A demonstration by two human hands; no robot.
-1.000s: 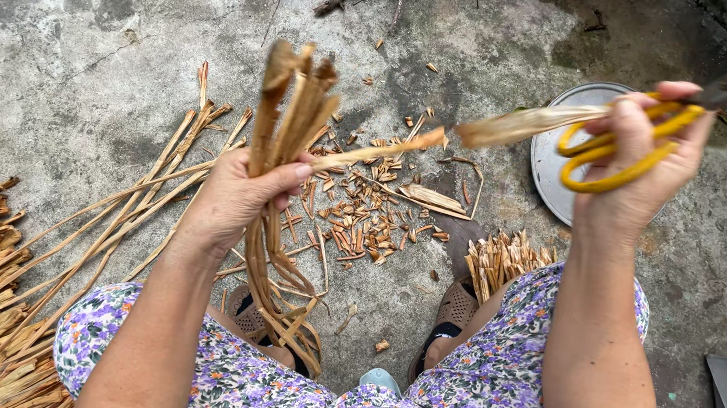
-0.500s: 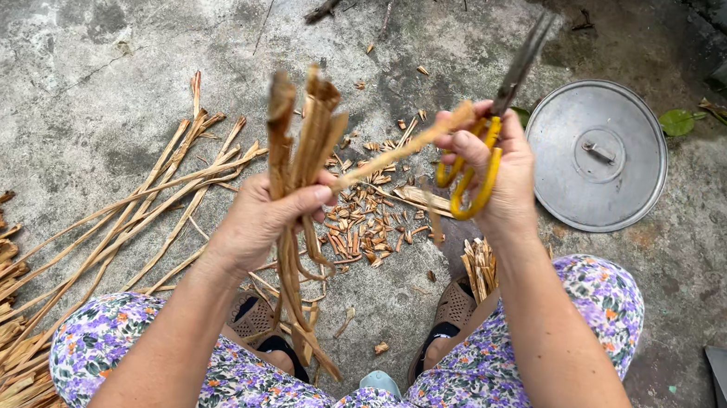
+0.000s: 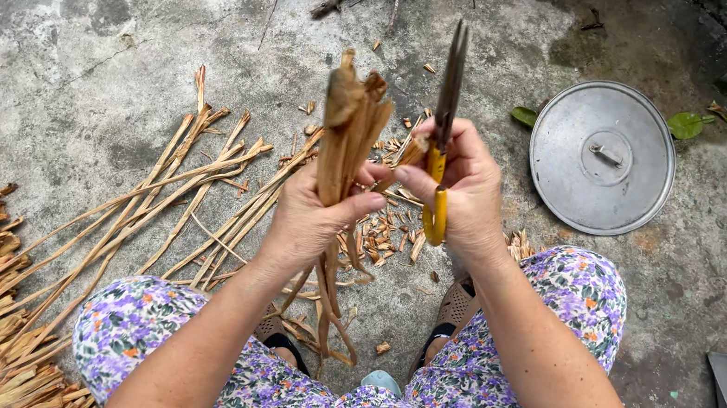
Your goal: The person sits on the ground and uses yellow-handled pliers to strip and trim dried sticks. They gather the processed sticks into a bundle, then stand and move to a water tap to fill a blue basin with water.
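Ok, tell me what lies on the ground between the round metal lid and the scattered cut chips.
In the head view, between the metal lid and the cut chips come the right hand with its yellow-handled scissors, then bare concrete.

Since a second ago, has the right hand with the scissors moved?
Yes. The right hand with the yellow-handled scissors came in from the round metal lid side toward the strip bundle in the left hand.

The view shows no package, no label, no sign and no screen, neither near the hands nor further away on the ground.
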